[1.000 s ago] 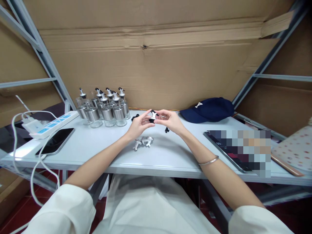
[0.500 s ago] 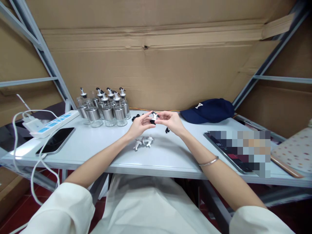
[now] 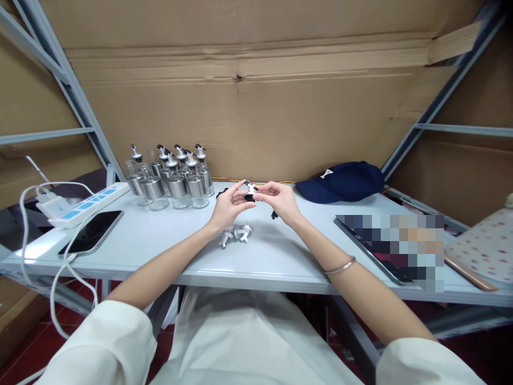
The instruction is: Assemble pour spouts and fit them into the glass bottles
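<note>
Between my two hands, above the middle of the table, is a silver and black pourer spout (image 3: 251, 190). My left hand (image 3: 230, 206) is closed on it from the left, and my right hand (image 3: 280, 200) pinches it from the right. Its black base points down and its black flap is at the top. Just below my left hand lie several loose silver spout tops (image 3: 236, 234). Small black parts (image 3: 274, 215) lie under my right hand, and more black parts (image 3: 221, 192) are partly hidden behind my left fingers.
Several glass bottles with steel bands (image 3: 177, 187) stand at the back left, most topped with spouts. A power strip (image 3: 88, 206), white cables and a phone (image 3: 92, 232) lie at the left. To the right are a navy cap (image 3: 344, 182) and a tablet (image 3: 372, 248), partly blurred out.
The pourer spout has shifted slightly left and sits more upright, its black flap showing higher by my left fingertips. Both hands stay on it; the other things have not moved.
</note>
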Demonstrator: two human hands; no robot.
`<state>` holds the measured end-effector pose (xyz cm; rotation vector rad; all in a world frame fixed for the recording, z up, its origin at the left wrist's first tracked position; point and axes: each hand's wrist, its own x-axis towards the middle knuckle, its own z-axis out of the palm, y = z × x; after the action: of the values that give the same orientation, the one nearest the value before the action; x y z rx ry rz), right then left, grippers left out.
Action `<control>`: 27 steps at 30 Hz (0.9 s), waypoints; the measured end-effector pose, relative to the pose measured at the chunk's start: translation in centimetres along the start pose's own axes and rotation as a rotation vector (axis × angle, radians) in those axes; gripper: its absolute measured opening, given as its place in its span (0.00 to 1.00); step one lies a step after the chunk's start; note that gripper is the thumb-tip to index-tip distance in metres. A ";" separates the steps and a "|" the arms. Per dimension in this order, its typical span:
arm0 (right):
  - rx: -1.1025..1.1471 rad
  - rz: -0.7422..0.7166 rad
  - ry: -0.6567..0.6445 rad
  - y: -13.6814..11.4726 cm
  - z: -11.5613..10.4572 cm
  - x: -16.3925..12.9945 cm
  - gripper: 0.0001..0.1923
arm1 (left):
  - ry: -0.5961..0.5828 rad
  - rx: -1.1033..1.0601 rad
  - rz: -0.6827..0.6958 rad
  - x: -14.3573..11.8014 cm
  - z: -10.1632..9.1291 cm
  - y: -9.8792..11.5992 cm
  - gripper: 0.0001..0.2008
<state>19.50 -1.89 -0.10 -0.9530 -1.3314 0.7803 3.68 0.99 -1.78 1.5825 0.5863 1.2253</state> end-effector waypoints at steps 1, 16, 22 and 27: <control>0.001 -0.003 -0.006 0.0 0.0 0.0 0.22 | -0.005 0.000 0.000 0.0 0.0 0.0 0.39; -0.052 -0.083 -0.129 0.0 -0.1 0.2 0.27 | -0.130 0.020 0.013 0.0 -0.4 0.5 0.37; -0.027 -0.052 -0.110 0.3 -0.2 0.3 0.26 | -0.133 0.071 0.035 -0.1 -0.4 0.5 0.37; -0.053 -0.043 -0.106 0.0 -0.2 0.1 0.25 | -0.096 0.072 0.040 0.0 -0.4 0.4 0.37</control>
<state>19.68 -1.82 -0.03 -0.9328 -1.4662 0.7745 3.25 0.96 -1.46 1.7104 0.5444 1.1613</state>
